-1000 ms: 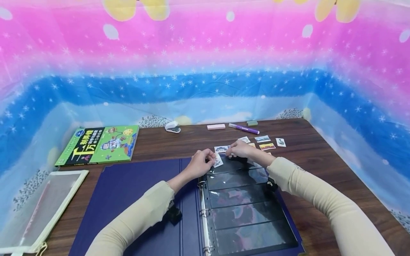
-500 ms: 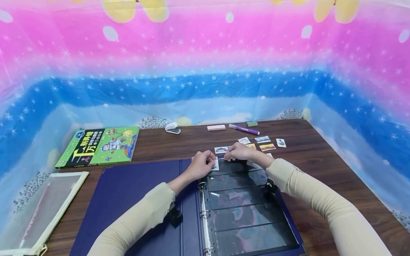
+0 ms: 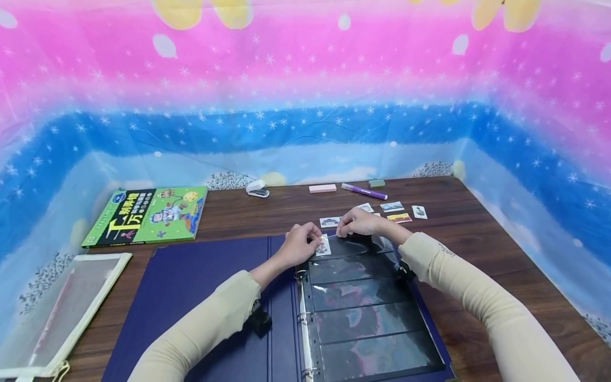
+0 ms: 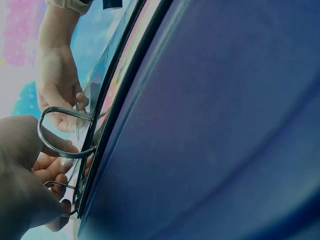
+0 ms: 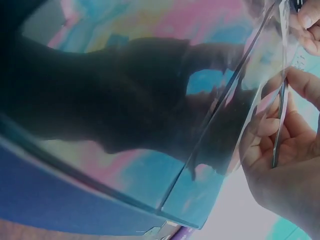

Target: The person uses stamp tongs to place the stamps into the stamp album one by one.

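An open navy ring binder [image 3: 215,297] holds a black page with clear pockets [image 3: 367,292]. My left hand [image 3: 299,245] pinches a small white-edged stamp [image 3: 324,245] bearing a printed picture, over the left end of the top pocket. In the left wrist view, that hand [image 4: 22,175] is beside the metal binder rings [image 4: 65,152]. My right hand [image 3: 360,223] grips the page's top edge, just right of the stamp. The right wrist view shows its thumb and fingers [image 5: 285,145] pinching the clear film there.
Several loose stamps [image 3: 399,218] lie beyond the binder. Behind them are a purple marker [image 3: 364,191], a pink eraser-like block [image 3: 322,189], a green block [image 3: 376,183] and a white stapler [image 3: 258,189]. A green book [image 3: 148,215] and a zip pouch [image 3: 67,307] lie left.
The stamp was tilted a second ago, then partly covered by the left fingers; now it stands straighter and shows more. Both hands have shifted only slightly.
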A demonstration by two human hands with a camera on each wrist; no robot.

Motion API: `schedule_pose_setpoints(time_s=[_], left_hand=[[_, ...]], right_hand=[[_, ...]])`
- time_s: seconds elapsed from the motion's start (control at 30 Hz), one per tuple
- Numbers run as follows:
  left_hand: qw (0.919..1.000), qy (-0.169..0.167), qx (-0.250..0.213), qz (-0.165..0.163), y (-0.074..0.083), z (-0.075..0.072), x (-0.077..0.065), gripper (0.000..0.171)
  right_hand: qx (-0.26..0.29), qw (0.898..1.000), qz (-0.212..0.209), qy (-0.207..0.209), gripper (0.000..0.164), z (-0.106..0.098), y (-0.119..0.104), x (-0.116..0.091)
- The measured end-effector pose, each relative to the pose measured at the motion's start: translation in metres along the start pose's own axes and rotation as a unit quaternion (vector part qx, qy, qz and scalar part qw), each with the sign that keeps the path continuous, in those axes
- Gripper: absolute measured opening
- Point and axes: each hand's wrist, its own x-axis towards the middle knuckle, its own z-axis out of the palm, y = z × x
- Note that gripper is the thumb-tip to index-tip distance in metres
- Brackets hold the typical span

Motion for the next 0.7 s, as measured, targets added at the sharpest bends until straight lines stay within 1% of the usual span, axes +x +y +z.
schedule_pose_setpoints(time_s=[0.2,0.43,0.7], left_hand=[[1.0000,-0.004,-0.005,-0.004,-0.0021,-0.0005,0.0000,0.007],[1.0000,-0.005,-0.005,-0.001,-0.0020,-0.0004,0.0006,0.008],[0.9999,-0.010,-0.001,-0.005,-0.0004,-0.0008,-0.0005,0.009]], right_hand=[[-0.012,1.000,-0.021,-0.020,0.018,-0.0017,0.0000,0.0017],[-0.021,0.999,-0.021,-0.027,0.017,-0.0027,-0.0002,0.0016],[-0.027,0.998,-0.048,-0.037,0.016,-0.0003,0.0050,0.0063]])
